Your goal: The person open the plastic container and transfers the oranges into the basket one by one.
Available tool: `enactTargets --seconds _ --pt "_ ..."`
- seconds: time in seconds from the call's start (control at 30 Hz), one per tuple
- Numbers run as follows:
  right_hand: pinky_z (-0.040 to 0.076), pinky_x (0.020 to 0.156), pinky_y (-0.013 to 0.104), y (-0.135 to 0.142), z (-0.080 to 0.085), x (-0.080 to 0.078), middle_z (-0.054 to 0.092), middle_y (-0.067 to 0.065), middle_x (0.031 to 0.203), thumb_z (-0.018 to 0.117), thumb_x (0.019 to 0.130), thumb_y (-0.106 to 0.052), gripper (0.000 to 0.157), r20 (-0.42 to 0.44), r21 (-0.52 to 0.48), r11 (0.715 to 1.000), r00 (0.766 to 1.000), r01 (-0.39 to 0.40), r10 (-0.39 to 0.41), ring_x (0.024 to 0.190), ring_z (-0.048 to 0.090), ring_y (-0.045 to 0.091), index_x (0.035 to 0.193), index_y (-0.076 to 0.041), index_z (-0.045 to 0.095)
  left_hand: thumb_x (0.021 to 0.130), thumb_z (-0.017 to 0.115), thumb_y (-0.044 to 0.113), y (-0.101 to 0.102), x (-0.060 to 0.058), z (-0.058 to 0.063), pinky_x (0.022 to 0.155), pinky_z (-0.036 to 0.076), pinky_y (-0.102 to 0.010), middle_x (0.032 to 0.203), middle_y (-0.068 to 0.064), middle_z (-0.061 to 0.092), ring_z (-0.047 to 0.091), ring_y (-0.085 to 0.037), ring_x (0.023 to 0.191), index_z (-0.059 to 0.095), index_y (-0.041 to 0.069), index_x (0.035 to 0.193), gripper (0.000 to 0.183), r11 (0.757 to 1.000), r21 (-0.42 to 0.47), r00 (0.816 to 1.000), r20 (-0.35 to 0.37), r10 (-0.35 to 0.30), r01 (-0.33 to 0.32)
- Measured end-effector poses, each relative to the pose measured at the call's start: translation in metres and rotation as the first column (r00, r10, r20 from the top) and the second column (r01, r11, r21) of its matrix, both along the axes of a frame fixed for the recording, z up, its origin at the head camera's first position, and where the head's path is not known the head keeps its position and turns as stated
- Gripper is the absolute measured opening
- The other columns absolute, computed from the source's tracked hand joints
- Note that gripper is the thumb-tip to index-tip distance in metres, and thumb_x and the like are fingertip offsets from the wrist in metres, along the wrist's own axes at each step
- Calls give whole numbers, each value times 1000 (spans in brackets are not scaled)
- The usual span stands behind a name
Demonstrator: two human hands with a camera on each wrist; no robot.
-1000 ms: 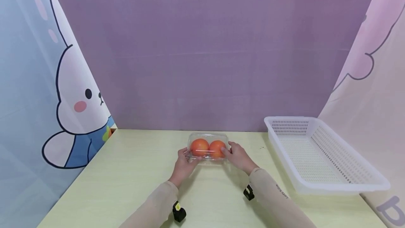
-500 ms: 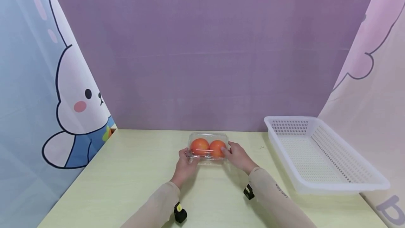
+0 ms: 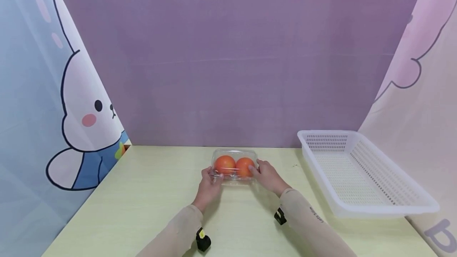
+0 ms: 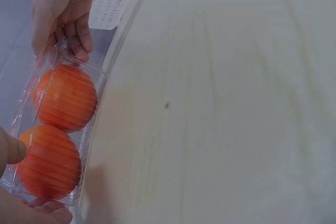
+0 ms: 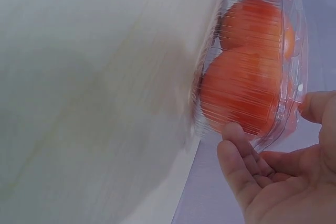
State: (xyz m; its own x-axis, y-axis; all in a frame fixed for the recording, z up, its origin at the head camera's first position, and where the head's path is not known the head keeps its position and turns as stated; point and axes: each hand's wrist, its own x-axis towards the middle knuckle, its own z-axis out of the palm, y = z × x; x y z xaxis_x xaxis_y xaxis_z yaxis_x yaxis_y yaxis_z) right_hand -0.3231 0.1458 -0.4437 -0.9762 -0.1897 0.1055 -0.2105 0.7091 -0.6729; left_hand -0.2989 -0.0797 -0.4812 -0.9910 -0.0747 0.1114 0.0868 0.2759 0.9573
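Two round orange fruits [image 3: 225, 165] fill a clear rectangular plastic box [image 3: 233, 178] near the pale wooden table's [image 3: 143, 193] twelve-o'clock edge, left hand [image 3: 209, 186] and right hand [image 3: 268, 177] pinching its ends. Probably light, slick, flexible: hold corners.

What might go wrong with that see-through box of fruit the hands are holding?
1. The box might tip if the left hand or right hand let go, since each holds one end.
2. The fruits are round, so they could roll or bump each other if the box tilts.
3. The plastic looks thin, so squeezing hard might bend it.
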Motion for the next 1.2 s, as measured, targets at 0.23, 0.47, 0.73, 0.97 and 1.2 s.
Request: enactTargets --seconds 0.23,0.47,0.73,0.97,1.2 --pt "48 98 50 -1 2 3 57 20 116 48 106 -36 64 8 40 999 1000 2 -3 102 58 29 147 13 37 102 54 15 0 2 1 113 30 -56 145 -36 41 38 -48 136 28 -7 142 53 1000 0 1000 9 2 -2" --pt "45 102 53 -2 1 3 54 26 124 47 107 -35 64 -12 67 998 1000 -14 15 111 57 35 146 15 37 103 53 16 0 2 1 113 30 -56 146 -35 40 39 -48 136 29 -6 143 52 1000 -14 1000 17 13 -12" --pt "48 99 51 -2 0 1 56 22 118 47 107 -35 63 -19 86 996 1000 -13 15 103 58 30 146 14 38 105 50 18 -1 3 3 113 30 -55 145 -36 40 39 -47 136 30 -7 142 49 1000 -19 1000 1 -2 2" --pt "47 100 51 -1 -1 1 55 25 120 47 107 -33 62 -32 86 996 999 -19 22 106 57 32 145 15 38 108 37 17 -4 5 9 109 37 -56 133 -29 53 47 -46 128 39 -7 135 36 997 -73 1000 -9 28 -29" --pt "47 99 51 0 -1 0 55 25 120 47 107 -34 63 -45 76 997 999 -21 25 105 57 32 144 16 39 108 39 16 -6 4 11 108 39 -56 134 -31 51 47 -47 128 38 -9 135 37 996 -93 1000 -20 -1 -1"
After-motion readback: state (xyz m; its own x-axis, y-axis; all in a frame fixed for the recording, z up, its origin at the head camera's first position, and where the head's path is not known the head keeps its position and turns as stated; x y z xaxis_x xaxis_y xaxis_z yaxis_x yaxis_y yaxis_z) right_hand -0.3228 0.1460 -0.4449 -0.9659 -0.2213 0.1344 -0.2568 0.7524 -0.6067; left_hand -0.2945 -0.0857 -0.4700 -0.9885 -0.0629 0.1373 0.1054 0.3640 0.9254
